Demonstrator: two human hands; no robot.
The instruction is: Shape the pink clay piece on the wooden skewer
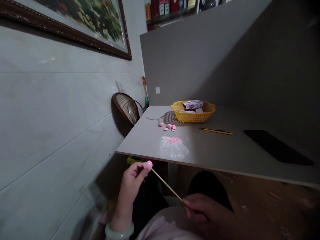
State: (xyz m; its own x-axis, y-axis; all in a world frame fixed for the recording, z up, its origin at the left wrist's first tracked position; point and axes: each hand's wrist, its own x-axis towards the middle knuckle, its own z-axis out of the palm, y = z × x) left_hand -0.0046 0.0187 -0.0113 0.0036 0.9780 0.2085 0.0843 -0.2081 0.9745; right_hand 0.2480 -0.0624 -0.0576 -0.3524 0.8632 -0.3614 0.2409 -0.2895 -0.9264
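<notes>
Grey table (140, 141): spreading out beyond both hands.
Yellow basket (193, 117): standing toward the table's back edge, holding boxes.
Right hand (203, 208): reaching in low, fingers closing round the near end of the stick.
Left hand (131, 181): rising just off the table's front edge, thumb and fingertips pinching the pink lump.
Thin stick (167, 185): slanting up and leftward from the right hand, its far end meeting the lump's lower right side; depth of entry, if any, not showing.
Pink lump (148, 165): sitting at the left fingertips, up and left of the right hand.

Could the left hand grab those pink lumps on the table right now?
Probably not while the left hand holds that pink ball; otherwise the way to the pink lumps looks free, with pink crumbs and white powder lying between.
</notes>
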